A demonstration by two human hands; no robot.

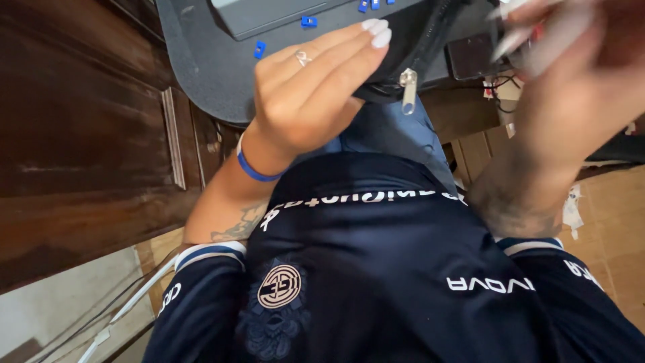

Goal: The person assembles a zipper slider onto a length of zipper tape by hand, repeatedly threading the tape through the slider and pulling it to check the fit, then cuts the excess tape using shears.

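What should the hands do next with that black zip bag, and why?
Probably steady it first. The left hand cups the black fabric zip bag at the edge of the grey table, its silver metal zip pull dangling, while the blurred right hand is up beside it. Small blue clips lie on the table nearby.

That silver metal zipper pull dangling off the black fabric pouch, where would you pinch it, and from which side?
Pinch the silver metal zipper pull on its flat lower tab, coming from below. It hangs free under the edge of the black fabric pouch, with open space beneath it. The left hand already rests against the pouch just beside it; the right hand is blurred, so what it holds cannot be told.
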